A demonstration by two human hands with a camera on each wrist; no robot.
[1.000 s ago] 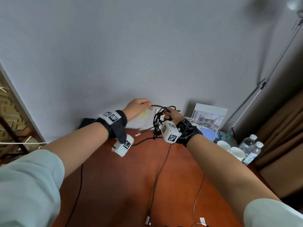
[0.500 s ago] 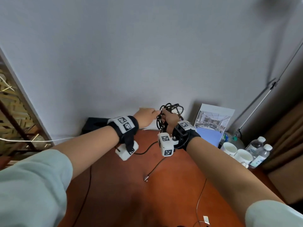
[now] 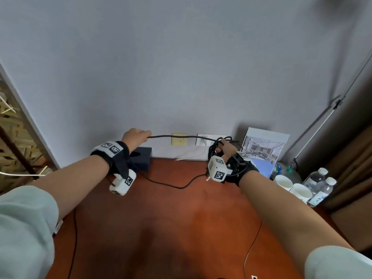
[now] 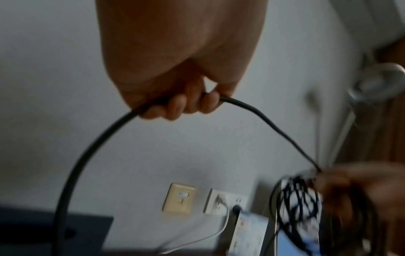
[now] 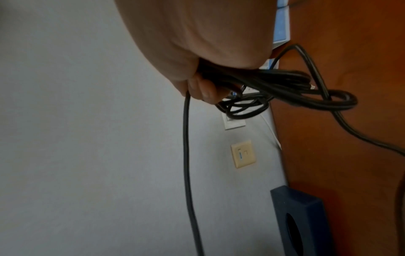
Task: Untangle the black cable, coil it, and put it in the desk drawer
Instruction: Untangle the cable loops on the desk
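In the lower middle of the head view a slack stretch of the black cable (image 3: 173, 186) sags onto the desk (image 3: 181, 228), which suggests something light, limp and easily re-tangled rather than stiff. Above it, at mid-frame, the left hand (image 3: 135, 135) has its fingers (image 4: 173, 107) curled round a single strand, which runs nearly level across to the right hand (image 3: 224, 147). That hand is closed round a bundle of several loops, some crossing one another in the right wrist view. The jacket looks smooth, so a sliding pinch along the single strand should feed it well, while the bundle is best gripped where the loops cross. Farther back, against the wall, stand a dark box (image 3: 141, 161), a beige wall plate (image 3: 179, 139) and a picture card (image 3: 263, 143); bottles (image 3: 320, 184) sit at the right edge. Their labels are too small to read, and only square coded markers show on the wrist bands.
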